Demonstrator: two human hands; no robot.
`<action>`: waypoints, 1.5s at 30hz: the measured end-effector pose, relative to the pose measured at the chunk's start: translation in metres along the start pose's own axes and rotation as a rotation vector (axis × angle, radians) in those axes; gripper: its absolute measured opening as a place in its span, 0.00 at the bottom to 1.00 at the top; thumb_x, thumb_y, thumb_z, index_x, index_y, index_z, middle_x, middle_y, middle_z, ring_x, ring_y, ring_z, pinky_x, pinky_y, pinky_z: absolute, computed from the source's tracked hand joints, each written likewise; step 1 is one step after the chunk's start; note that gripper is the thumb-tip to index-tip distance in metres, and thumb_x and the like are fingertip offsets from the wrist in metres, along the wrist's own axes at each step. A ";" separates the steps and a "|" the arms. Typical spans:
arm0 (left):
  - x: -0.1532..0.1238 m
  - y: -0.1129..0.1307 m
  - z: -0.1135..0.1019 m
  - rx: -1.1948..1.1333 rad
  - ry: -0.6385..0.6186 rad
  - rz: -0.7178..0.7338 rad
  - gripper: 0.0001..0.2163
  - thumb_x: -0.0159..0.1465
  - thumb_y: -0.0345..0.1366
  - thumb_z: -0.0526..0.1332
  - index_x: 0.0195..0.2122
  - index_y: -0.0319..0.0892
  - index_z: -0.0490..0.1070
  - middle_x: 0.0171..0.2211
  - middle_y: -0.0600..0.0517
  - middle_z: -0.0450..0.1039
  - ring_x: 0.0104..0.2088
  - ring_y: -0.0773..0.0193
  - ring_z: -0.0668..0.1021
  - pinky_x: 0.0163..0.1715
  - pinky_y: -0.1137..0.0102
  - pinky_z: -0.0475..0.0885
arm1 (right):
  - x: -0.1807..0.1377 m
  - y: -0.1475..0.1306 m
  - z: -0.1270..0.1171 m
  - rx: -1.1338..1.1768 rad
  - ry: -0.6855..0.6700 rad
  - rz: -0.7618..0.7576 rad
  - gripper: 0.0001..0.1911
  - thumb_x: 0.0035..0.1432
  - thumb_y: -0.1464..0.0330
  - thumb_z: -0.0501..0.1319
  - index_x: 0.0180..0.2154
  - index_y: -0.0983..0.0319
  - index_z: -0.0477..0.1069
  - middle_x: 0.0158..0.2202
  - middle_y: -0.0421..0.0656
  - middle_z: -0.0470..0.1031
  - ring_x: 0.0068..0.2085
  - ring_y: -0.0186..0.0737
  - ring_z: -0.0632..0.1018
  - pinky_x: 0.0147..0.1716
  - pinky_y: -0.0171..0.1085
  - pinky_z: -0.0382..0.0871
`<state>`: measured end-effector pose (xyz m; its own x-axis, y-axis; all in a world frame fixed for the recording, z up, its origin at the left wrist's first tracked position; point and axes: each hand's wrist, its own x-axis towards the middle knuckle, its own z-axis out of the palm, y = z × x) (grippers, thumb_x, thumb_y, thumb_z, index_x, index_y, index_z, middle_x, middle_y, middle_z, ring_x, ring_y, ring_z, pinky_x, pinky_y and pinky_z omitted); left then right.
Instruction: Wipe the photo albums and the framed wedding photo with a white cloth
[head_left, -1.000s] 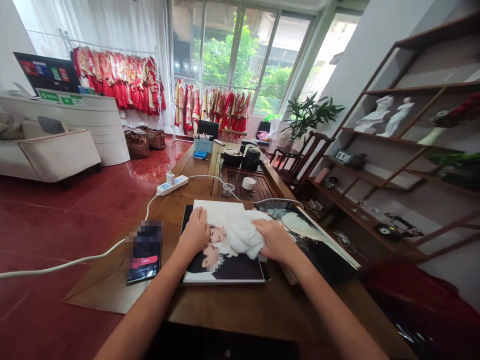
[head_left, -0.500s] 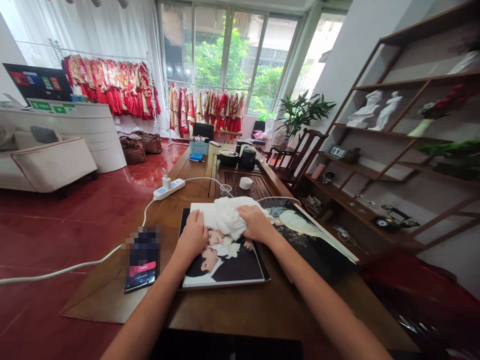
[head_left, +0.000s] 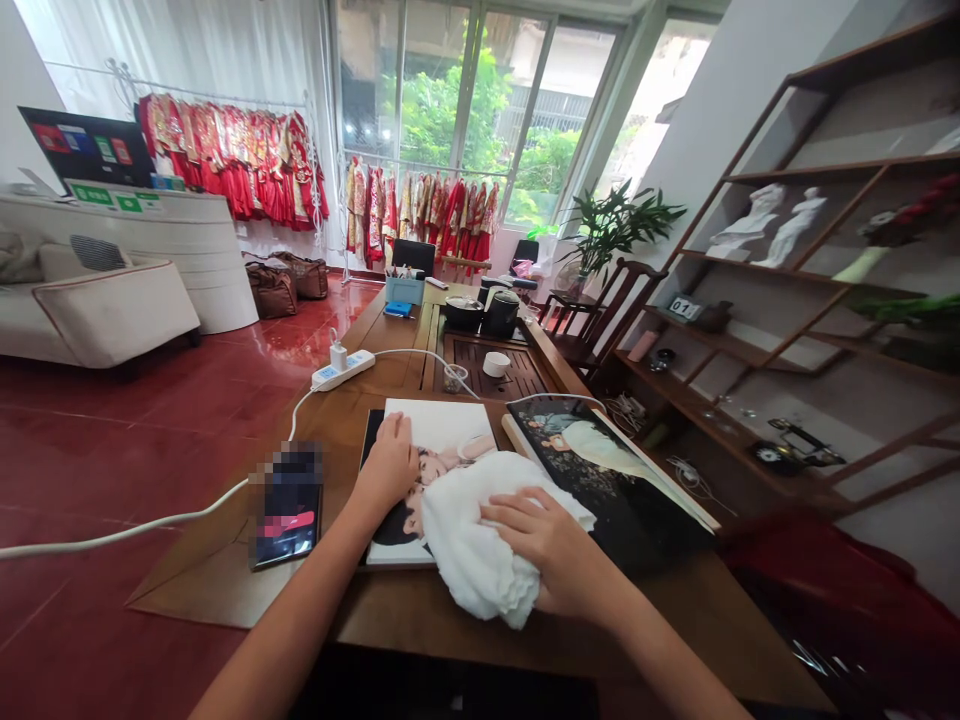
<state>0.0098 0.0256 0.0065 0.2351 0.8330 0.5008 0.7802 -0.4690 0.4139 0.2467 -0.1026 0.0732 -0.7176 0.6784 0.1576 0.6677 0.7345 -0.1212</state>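
A photo album (head_left: 442,418) with a couple pictured on its white cover lies on the wooden table. My left hand (head_left: 391,462) rests on the album's left part, fingers stretched out and holding nothing. Under my right hand (head_left: 544,535) is a bunched white towel (head_left: 469,530), gripped over the album's lower right part and hanging past its near edge. The towel hides much of the cover picture. To the right, a second, darker album (head_left: 607,470) shows a figure in a pale dress.
A phone (head_left: 289,510) lies left of my left arm. Behind it stands a white power strip (head_left: 343,371), its cable running across the table. Farther back are a tea tray (head_left: 517,385), a white cup (head_left: 496,364) and a dark kettle (head_left: 501,314). Wooden shelves (head_left: 795,270) stand at right.
My right hand has drawn the towel from the album's upper part down toward me, uncovering the top of the cover. My left hand has stayed on the album's left part.
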 end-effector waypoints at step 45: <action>0.001 -0.001 0.001 -0.021 -0.007 0.015 0.20 0.63 0.26 0.49 0.57 0.33 0.61 0.57 0.36 0.62 0.62 0.51 0.62 0.61 0.54 0.60 | 0.054 0.051 0.009 -0.053 0.205 0.295 0.20 0.48 0.71 0.58 0.46 0.60 0.72 0.49 0.49 0.75 0.51 0.50 0.73 0.50 0.46 0.61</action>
<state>0.0096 0.0276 0.0056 0.2507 0.8276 0.5022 0.7644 -0.4876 0.4219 0.2399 -0.0283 0.0671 -0.4414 0.8392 0.3177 0.8534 0.5020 -0.1405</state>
